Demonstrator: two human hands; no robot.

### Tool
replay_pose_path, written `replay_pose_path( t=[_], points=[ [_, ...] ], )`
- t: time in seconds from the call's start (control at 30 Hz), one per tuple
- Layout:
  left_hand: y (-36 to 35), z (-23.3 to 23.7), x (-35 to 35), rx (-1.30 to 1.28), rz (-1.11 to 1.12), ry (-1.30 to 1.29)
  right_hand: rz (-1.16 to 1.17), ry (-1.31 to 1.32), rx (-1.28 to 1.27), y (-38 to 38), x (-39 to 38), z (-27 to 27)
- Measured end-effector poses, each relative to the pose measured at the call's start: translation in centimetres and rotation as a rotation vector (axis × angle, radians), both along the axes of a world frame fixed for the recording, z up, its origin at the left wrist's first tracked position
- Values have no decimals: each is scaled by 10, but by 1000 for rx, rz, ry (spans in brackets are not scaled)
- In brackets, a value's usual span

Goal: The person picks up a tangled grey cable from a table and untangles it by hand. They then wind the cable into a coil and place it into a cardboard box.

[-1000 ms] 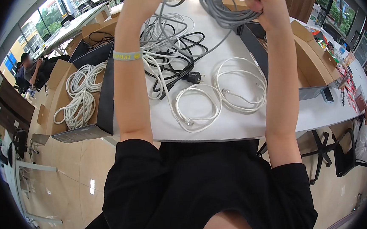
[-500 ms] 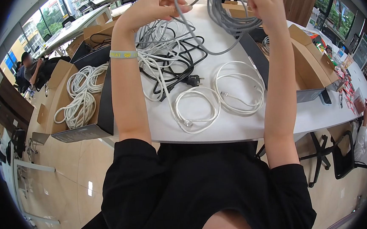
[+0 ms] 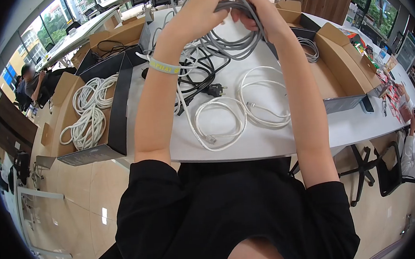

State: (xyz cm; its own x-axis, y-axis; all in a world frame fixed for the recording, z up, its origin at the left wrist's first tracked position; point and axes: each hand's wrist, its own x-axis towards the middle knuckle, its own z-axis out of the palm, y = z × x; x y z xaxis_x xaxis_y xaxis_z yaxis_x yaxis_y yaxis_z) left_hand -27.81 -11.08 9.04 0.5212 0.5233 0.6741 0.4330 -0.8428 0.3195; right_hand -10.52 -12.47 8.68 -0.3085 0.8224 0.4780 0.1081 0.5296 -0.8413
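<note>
A coil of grey cable (image 3: 234, 50) is held up over the far part of the table, with several loops hanging down. My left hand (image 3: 203, 15) is closed on the coil's left side, a loose loop arching around it. On the other side my right hand (image 3: 258, 14) has its fingers curled around the bundle, close to the left. Below the hands lie a tangle of white cords and a black power cable (image 3: 201, 79) with its plug (image 3: 216, 90). Nearer me are a white network cable loop (image 3: 221, 123) and a larger white cable loop (image 3: 263, 96).
An open box (image 3: 116, 117) at left holds white cable coils (image 3: 91, 123); another box (image 3: 136, 40) behind it holds black cable. At right stands an open box (image 3: 340, 67) with a grey coil (image 3: 309, 50) in it. People sit at both sides.
My hands have come together: the left moved right onto the coil, the right moved left and slightly down. The grey coil shifted left and lower, and its loose loop is now by my left hand.
</note>
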Motion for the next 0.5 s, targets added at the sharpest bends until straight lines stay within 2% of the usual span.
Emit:
replay_pose_path(
  t=[0.07, 0.1, 0.13, 0.2, 0.27, 0.33, 0.5],
  points=[
    [-1, 2, -4, 6, 9, 40, 92, 173, -50, 11, -1, -6],
    [-2, 4, -7, -46, -1, 79, -11, 102, -22, 7, -3, -4],
    [-3, 5, -9, -98, -11, 116, -8, 96, -23, 6, -4, -4],
    [2, 7, -18, -111, 12, 138, -404, -490, 587, 4, -4, -6],
    [4, 10, -26, -124, 31, 168, -394, -480, 564, 1, -6, -4],
    [0, 20, -34, -162, -4, 199, -155, -272, 304, 3, -6, -3],
    [0, 21, -44, -172, -136, 125, -214, -274, 428, -6, -10, 2]
  ],
)
